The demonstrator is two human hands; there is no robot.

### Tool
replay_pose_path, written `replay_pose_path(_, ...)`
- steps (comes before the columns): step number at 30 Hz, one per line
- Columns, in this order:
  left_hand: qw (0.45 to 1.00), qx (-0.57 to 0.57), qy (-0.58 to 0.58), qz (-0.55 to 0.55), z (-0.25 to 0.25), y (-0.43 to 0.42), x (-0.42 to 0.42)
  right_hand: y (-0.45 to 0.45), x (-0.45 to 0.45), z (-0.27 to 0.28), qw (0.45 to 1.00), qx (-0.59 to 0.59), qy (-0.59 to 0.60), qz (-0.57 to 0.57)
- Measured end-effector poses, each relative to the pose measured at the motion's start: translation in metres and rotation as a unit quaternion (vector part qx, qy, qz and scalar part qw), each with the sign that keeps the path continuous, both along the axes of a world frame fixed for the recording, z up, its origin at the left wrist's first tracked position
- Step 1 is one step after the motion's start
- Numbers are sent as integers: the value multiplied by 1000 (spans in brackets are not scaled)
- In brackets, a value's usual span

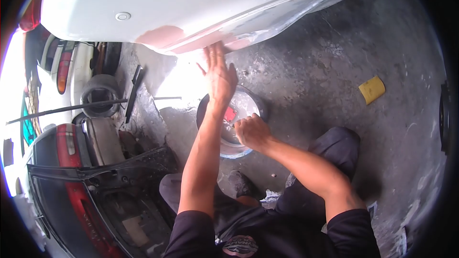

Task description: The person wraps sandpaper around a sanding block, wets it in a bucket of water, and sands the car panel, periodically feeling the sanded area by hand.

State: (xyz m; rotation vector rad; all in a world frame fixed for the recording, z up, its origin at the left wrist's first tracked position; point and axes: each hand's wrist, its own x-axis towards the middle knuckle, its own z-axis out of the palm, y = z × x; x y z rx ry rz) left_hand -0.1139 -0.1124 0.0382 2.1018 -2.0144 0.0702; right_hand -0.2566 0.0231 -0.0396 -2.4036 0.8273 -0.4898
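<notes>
"Left hand [221, 79] first: how does it stand?"

"Open, palm down and fingers stretched forward, with the fingertips apparently against the lower edge of the pink patch [193, 45]. They blur a little, so I can't swear to the contact."

"And the right hand [252, 131]?"

"Curled closed above the bucket [233, 154]. Whether it grips anything, I can't tell. A red piece [230, 113] shows inside the bucket, just beside it."

"Where does the patch sit?"

"Along the bottom of the pale car panel [158, 2], ahead of the person, below the round lock [123, 16]."

"How would you work that spot well?"

"I'd keep the fingers flat and the pressure light and even, following the curve, so that bumps can be felt where pink meets paint. That bottom edge deserves care; it could be sharp."

"Any writing?"

"On the dark shirt [291, 231], a round logo [240, 246] shows something like 'YNALD', partly cut off. Raised letters run along the red strip [88, 215] of the car at left, too small to read surely. Marks on the yellow sheet [372, 90] on the floor are illegible. No brand is clear."
</notes>
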Motion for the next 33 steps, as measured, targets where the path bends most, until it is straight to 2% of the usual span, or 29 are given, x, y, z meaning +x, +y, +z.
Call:
replay_pose_path(2,997,33,27,63,3,2,10,0,2,1,1000,-1,-19,-14)
replay_pose_path(3,997,33,26,61,0,0,8,1,2,0,999,-2,-35,-26)
replay_pose_path(5,996,-6,34,78,-10,1,2,5,5,-2,999,-33,-14,-39)
replay_pose_path(6,996,-20,56,69,-10,0,-10,6,7,-3,997,-65,8,-51)
replay_pose_path(10,996,0,-18,-84,-3,-11,-70,7,13,-14,997,-51,18,-63)
replay_pose_path(12,997,-3,32,-71,1,-8,-95,10,10,-22,995,-73,-29,-57)
replay_pose_path(14,996,-1,-1,-85,1,-7,-79,13,9,-20,996,-70,-13,-55)
replay_pose_path(16,995,-6,-34,-96,-6,-3,-46,10,3,-3,991,-114,-9,-72)
replay_pose_path(20,1000,-8,2,9,4,-5,3,8,5,-7,997,-52,-5,-50)
replay_pose_path(22,1000,-25,3,-7,-6,-13,-3,8,7,-6,994,-81,14,-69)
replay_pose_path(24,995,-63,76,-27,-16,-17,-40,11,10,-8,990,-108,34,-86)
replay_pose_path(26,996,-19,41,-74,-8,-17,-86,11,6,-18,991,-109,-20,-80)
replay_pose_path(27,993,-41,61,-96,-9,-13,-106,12,13,-34,985,-112,-86,-97)
replay_pose_path(28,992,-42,69,-98,-10,-12,-108,9,12,-23,986,-113,-78,-99)
replay_pose_path(30,989,-66,70,-112,-11,-13,-110,3,11,-4,950,-167,-209,-163)
replay_pose_path(31,989,-62,51,-123,-13,-12,-98,14,4,-16,963,-205,-109,-136)
replay_pose_path(32,988,-64,57,-125,-14,-12,-85,14,6,-19,963,-208,-103,-137)
replay_pose_path(33,983,-61,10,-173,-17,-13,-70,10,8,-11,986,-127,-12,-105)
